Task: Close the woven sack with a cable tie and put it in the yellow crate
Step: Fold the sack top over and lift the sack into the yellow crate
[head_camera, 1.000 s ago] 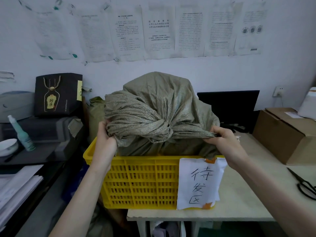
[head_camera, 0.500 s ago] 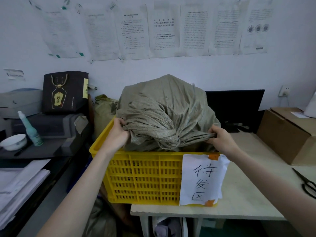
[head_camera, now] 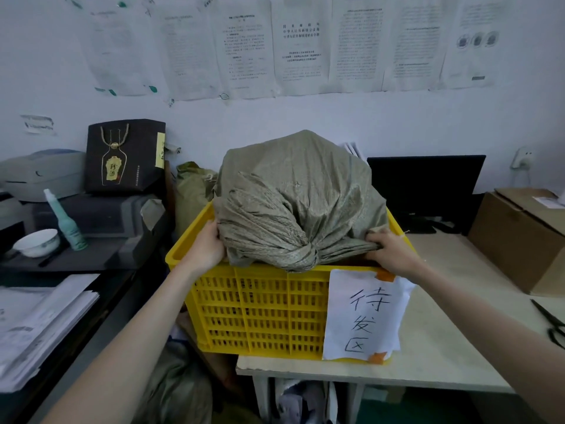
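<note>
A full olive-green woven sack [head_camera: 301, 191] sits in the yellow crate [head_camera: 260, 313], its gathered neck bunched toward me at the crate's front rim. No cable tie is visible on the neck. My left hand [head_camera: 208, 247] grips the sack's left side at the crate's left rim. My right hand [head_camera: 389, 250] holds the sack's fabric at the right, over the front rim. A white paper label [head_camera: 365, 313] with handwritten characters is taped to the crate's front.
The crate stands at the left end of a pale table [head_camera: 443, 356]. A cardboard box [head_camera: 526, 237] and scissors [head_camera: 550, 324] lie to the right, a black monitor [head_camera: 428, 185] behind. On the left are paper stacks [head_camera: 39, 325], a bowl [head_camera: 36, 243], a spray bottle [head_camera: 65, 221] and a black gift bag [head_camera: 125, 156].
The sack has come down from above the crate's rim and settled deeper into the crate. Both hands lowered with it and kept their grip.
</note>
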{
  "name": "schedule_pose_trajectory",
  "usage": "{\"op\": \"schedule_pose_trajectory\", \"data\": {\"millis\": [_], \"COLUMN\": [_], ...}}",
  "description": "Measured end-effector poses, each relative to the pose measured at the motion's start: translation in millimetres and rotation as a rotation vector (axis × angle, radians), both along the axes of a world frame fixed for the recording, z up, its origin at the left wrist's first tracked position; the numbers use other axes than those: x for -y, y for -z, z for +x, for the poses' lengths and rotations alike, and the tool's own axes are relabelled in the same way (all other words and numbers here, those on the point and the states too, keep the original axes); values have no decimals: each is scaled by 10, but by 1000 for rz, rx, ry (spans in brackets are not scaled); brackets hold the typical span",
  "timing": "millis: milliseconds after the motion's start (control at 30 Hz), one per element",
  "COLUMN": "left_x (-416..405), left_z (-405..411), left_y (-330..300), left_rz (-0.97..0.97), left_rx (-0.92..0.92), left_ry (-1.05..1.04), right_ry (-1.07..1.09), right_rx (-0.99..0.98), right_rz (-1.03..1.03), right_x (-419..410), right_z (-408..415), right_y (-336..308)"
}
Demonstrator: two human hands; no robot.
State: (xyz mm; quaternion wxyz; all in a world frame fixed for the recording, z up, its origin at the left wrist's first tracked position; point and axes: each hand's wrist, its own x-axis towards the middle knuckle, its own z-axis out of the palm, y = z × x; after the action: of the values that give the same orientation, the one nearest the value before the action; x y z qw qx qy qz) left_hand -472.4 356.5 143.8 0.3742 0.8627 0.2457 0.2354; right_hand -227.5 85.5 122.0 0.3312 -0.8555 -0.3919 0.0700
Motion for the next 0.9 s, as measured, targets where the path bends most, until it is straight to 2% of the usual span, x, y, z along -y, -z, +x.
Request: {"op": "schedule_pose_trajectory", "data": {"millis": [67, 167, 267, 467, 600, 733, 900], "left_x": [118, 271, 351, 543, 481, 283, 69], "left_z": [48, 152, 235, 307, 364, 484, 543], "left_y": [-34, -173, -470, -1173, -1429, -1459, -1173], "left_rz": [-152, -213, -143, 91, 46, -167, -284], "left_rx": [104, 234, 330, 328, 415, 513, 568], "left_ry": [4, -7, -63, -193, -163, -116, -202], "right_ry": [22, 61, 78, 57, 55, 56, 73], "right_rx": [-56, -219, -306, -311, -231, -168, -138], "right_rz": [135, 442, 676, 929, 957, 829, 695], "right_x": [59, 176, 217, 159, 33, -178, -507], "right_z": [22, 0, -31, 54, 203, 314, 363], "right_y": [-4, -112, -273, -714, -1060, -1252, -1256]}}
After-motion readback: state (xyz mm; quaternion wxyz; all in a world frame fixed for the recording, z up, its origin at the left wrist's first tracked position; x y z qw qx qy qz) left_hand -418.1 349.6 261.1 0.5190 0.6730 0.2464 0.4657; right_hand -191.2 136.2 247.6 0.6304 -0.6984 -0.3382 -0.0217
